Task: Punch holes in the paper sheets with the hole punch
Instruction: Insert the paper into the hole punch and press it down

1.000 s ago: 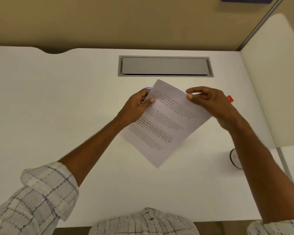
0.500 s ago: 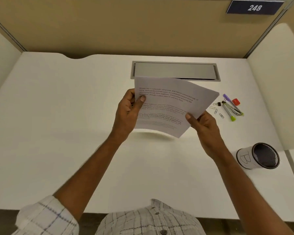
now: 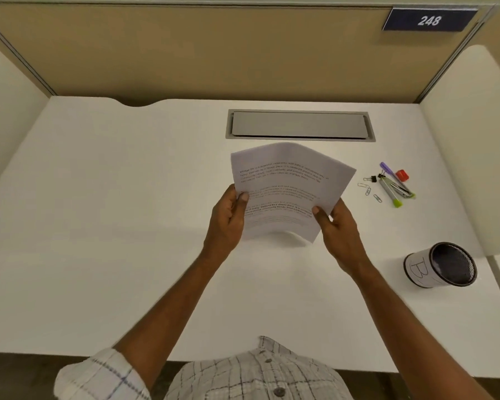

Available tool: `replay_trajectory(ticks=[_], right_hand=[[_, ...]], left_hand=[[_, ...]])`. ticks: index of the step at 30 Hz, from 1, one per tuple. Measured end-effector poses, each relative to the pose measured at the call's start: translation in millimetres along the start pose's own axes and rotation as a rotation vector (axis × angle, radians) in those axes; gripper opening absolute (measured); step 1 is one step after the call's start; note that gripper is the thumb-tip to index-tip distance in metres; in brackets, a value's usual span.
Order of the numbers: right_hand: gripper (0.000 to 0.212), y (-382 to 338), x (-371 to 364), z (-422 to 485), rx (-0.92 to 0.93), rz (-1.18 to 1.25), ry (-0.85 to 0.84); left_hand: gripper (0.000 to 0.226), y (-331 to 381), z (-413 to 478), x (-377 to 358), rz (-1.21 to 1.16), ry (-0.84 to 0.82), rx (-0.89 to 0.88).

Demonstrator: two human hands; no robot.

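Checked cloth of the person's shirt [image 3: 260, 373] filled the near edge, with both bare forearms reaching out over the white desk [image 3: 127, 226]. To the right, a cup [image 3: 439, 265] marked "B" lay tipped, its dark mouth facing right.

Beyond it, the left hand [image 3: 227, 219] gripped the paper [image 3: 286, 192] at its left edge, thumb [image 3: 244, 196] pressed on the printed face and fingers curled behind. The right hand [image 3: 339, 229] pinched the lower right edge the same way, thumb [image 3: 316, 210] on top. Both grips were narrow, closed on the paper alone. The paper was held above the desk's middle, bowed upward between the hands, its text facing the person. Whether it was one sheet or several could not be told.

Further right lay paper clips [image 3: 368, 190], a binder clip [image 3: 371, 178], pens [image 3: 390, 194] and a small red item [image 3: 402, 175], close together and well apart from the paper. A grey metal tool lay among the pens; whether it was the punch could not be told.

Behind the paper sat a grey hatch [image 3: 299, 124] set in the desk, then the tan partition [image 3: 214, 53] with a plate [image 3: 429, 20] reading "248".
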State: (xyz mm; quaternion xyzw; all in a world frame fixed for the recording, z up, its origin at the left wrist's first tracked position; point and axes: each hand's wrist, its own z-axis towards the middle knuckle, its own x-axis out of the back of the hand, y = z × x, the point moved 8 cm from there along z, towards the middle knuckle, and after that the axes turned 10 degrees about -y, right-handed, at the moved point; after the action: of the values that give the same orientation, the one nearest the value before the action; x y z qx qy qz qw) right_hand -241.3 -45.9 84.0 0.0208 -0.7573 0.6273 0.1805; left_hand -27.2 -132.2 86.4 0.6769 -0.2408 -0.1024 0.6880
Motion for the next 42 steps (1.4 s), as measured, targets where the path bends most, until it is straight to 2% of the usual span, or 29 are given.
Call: replay_trajectory(ticks=[4, 8, 11, 16, 22, 28, 32, 38, 42], right_hand=[[0.035, -2, 6, -8, 0.042, 0.035, 0.026], [0.037, 20, -4, -11, -0.018, -0.065, -0.028], [0.033, 28, -5, -13, -0.043, -0.078, -0.002], [0.031, 22, 8, -20, -0.021, -0.012, 0.074], [0.033, 44, -6, -24, -0.066, -0.032, 0.024], [0.029, 35, -1, -37, -0.035, 0.040, 0.089], [0.032, 54, -16, -44, -0.100, 0.029, 0.030], [0.030, 62, -20, -54, -0.108, 0.044, 0.045], [0.031, 65, -26, -53, -0.109, 0.027, 0.014]], left_hand=[[0.030, 10, -6, 5, -0.023, 0.027, -0.025], [0.033, -16, -15, -4, 0.011, -0.063, 0.063], [0.032, -19, -22, -6, 0.023, -0.040, 0.105], [0.032, -7, -30, 0, -0.015, 0.045, 0.065], [0.037, -25, -35, -13, 0.049, -0.034, 0.085], [0.033, -9, -47, -1, 0.081, 0.060, 0.040], [0.036, -28, -56, -8, 0.082, -0.015, 0.100], [0.025, -36, -69, -5, 0.091, 0.054, 0.117], [0.034, -39, -65, -12, 0.091, 0.013, 0.103]])
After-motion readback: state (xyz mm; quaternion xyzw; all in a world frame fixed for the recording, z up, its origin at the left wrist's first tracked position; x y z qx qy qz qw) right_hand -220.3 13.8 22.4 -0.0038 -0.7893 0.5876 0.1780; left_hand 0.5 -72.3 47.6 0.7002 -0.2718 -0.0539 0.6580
